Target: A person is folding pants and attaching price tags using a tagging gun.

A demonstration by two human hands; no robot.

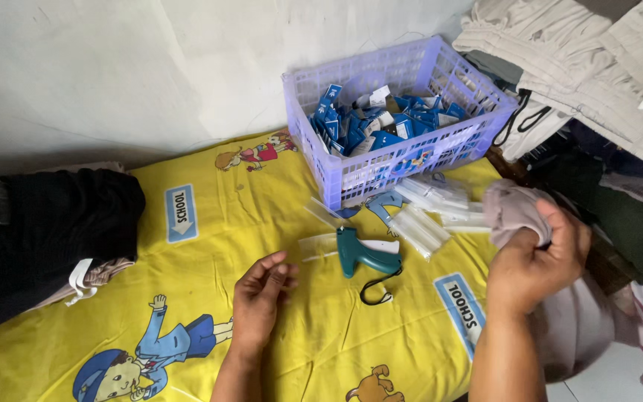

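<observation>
Right hand grips cloth, left hand empty over the sheet.

Grey-pink garment [511,208] sits at the right edge of the yellow cartoon sheet [210,246], bunched in the right hand [537,264], fingers curled tight around the fabric. Left hand [260,298] hovers palm-up near centre, fingers loosely half open, holding nothing. Teal tagging gun [362,255] lies just right of it, clear plastic fastener strips [433,216] beyond. Lilac basket [400,112] at far side holds what look like blue tags [366,123]. Dark folded clothes [39,238] at left.
</observation>
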